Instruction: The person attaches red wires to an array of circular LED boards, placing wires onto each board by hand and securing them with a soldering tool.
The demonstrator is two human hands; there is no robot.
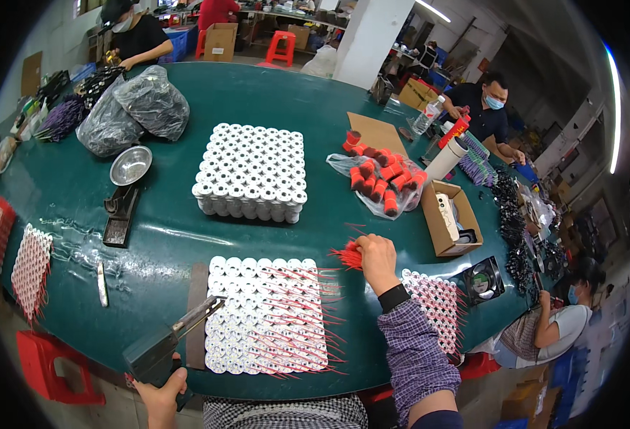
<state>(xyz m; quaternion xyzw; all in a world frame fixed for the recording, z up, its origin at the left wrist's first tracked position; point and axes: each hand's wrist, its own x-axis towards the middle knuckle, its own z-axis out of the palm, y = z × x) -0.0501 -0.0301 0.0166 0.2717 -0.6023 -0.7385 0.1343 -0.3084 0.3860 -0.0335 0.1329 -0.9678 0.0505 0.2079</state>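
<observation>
- My left grip [159,399] is wrapping around the handle of a dark green gun-shaped tool [150,355] at the near edge of the green bench [165,275].
- The tool's long thin tip [204,310] is pointing forward and to the right, reaching over the left side of a square block of white round pieces [232,325]; I cannot tell whether it is touching them.
- My right grip [378,263] is pinching a bunch of red wires [347,256], fingers drawn together, just beside the block's far right corner.
- The block is lying flat in front of me, and loose red wires [297,307] are stretching across its right part, their ends poking past its right edge.
- A brown strip [197,318] is running along the block's left side.
- A second block with red wires [440,304] is lying to the right, partly hidden by my sleeve [418,350], with a square black fan [483,279] resting just beside it.
- Farther off, a stack of white round pieces [250,171] is standing mid-bench; right of it, a clear plastic bag [340,164] is holding red bundles [379,189].
- A cardboard box [436,232] is standing near my right grip.
- To the left, a metal bowl [130,166] is sitting by a dark stand [120,222].
</observation>
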